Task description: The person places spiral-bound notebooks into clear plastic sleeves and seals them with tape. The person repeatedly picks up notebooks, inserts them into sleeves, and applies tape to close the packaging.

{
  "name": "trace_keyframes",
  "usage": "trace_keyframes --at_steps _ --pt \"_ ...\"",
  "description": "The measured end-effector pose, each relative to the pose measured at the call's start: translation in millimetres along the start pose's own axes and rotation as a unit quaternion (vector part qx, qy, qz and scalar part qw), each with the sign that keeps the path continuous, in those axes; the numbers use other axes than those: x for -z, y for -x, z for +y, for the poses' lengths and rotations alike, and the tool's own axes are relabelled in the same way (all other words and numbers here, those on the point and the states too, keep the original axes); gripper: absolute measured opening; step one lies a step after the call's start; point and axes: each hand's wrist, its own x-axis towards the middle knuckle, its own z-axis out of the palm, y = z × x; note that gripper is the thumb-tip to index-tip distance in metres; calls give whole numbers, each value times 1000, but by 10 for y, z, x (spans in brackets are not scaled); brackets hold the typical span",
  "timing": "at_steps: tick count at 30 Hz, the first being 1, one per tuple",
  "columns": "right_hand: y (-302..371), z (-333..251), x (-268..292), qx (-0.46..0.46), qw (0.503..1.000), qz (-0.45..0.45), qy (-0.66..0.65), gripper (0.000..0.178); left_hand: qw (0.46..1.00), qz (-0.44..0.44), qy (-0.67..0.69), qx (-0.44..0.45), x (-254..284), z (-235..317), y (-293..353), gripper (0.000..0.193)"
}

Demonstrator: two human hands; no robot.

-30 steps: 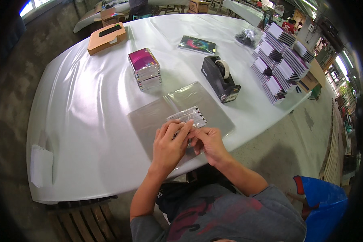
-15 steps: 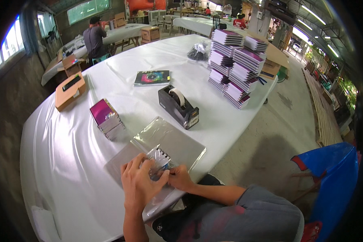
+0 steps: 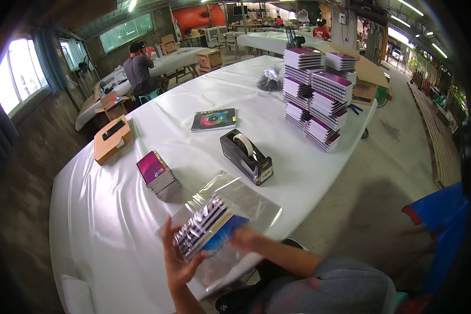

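head: left hand [image 3: 178, 264] holds notebooks [image 3: 210, 228] above clear bags [image 3: 262, 208] (lying flat).

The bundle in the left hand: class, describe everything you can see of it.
The bundle, apparently of notebooks, is a tilted block with black-and-white striped edges, a thin yellow band and a bright blue face. The left hand grips its left end; the blurred right hand is at the blue face, contact unclear. Clear plastic lies beneath it.
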Motion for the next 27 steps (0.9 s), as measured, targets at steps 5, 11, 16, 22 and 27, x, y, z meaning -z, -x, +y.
trace_keyframes --at_steps 5,11,16,22,27 --pt "-214 -704 -382 39 935 -124 331 86 967 43 -252 15 -81 -866 452 75" --pt "-190 -1091 -474 192 827 -204 487 82 964 151 -198 -90 -294 -72 162 72" --pt "-351 -1451 -749 184 702 -282 628 12 852 13 -489 -187 -50 322 -103 36" --pt "-322 -1703 -854 206 817 -219 492 17 949 140 -206 -192 218 271 -13 37" --pt "-201 -1470 -259 192 894 -114 388 46 936 163 -302 -75 276 -178 387 61"
